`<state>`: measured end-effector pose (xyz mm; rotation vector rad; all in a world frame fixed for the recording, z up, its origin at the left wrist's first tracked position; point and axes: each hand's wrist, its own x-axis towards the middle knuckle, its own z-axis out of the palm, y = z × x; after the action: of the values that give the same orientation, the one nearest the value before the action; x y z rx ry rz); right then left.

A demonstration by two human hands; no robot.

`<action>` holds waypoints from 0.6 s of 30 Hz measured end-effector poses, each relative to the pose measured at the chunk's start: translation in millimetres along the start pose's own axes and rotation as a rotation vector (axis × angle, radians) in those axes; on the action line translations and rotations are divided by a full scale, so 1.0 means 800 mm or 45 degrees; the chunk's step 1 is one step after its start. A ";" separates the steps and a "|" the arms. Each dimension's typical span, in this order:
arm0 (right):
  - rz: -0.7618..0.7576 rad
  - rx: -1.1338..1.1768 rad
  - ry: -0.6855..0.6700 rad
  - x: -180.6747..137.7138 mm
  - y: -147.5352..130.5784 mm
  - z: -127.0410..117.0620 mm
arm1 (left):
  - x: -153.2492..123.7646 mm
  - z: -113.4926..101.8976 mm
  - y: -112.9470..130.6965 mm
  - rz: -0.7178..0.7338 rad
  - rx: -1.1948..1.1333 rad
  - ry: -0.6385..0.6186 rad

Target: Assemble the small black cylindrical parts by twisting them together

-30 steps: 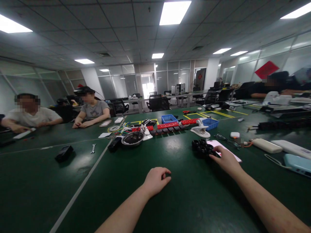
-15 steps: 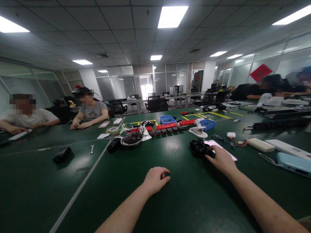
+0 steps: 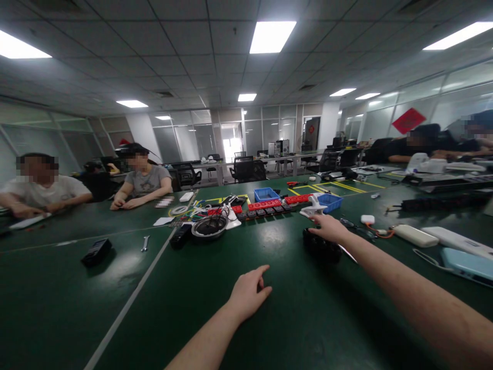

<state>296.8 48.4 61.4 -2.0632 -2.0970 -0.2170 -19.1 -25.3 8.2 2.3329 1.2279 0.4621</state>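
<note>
My left hand (image 3: 250, 293) hovers over or rests on the near middle of the green table (image 3: 185, 308), index finger stretched out and thumb apart, nothing in it. Farther right, my right hand (image 3: 329, 228) reaches above a cluster of black, glossy, round wheel-like pieces (image 3: 321, 247). Its thumb and fingers are apart, and I see nothing between them. Just beyond the fingertips stands a white clip-shaped stand (image 3: 314, 206); whether they touch it is unclear. A pink flat slab under my right forearm is mostly hidden, only an edge showing.
Red block strips (image 3: 265, 204), blue trays (image 3: 266, 195) and a round black fan-like part (image 3: 209, 226) lie across the middle. A wrench (image 3: 145, 243) and a black box (image 3: 97, 252) are left. Glasses, a cream case (image 3: 416, 236) and a blue case (image 3: 468, 264) lie right. Several people sit around.
My right hand has moved forward and left, from beside the black pieces to above them, near the white stand. My left index finger has straightened. The view has tilted up slightly.
</note>
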 end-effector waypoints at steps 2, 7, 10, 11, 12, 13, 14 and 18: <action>-0.027 -0.019 -0.104 0.023 0.002 0.001 | 0.001 0.001 -0.002 -0.021 -0.029 0.023; -0.035 -0.042 -0.220 0.048 0.005 0.009 | 0.002 0.005 -0.008 -0.041 -0.101 0.059; -0.006 -0.034 -0.223 0.056 -0.003 0.012 | 0.003 0.008 -0.009 -0.045 -0.112 0.056; 0.007 -0.029 -0.218 0.060 -0.010 0.013 | 0.004 0.009 -0.009 -0.049 -0.118 0.065; 0.017 -0.020 -0.210 0.064 -0.020 0.015 | 0.005 0.010 -0.008 -0.050 -0.131 0.080; 0.017 -0.008 -0.202 0.068 -0.033 0.017 | 0.006 0.010 -0.008 -0.052 -0.149 0.114; 0.004 0.009 -0.193 0.073 -0.051 0.019 | 0.007 0.009 -0.009 -0.055 -0.170 0.170; -0.221 0.132 -0.161 0.070 -0.149 0.028 | 0.011 -0.001 -0.023 -0.087 -0.231 0.621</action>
<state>176.2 105.5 56.2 -1.8835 -2.3112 -0.0013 -27.0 -8.5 -0.1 2.0807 1.4006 1.1171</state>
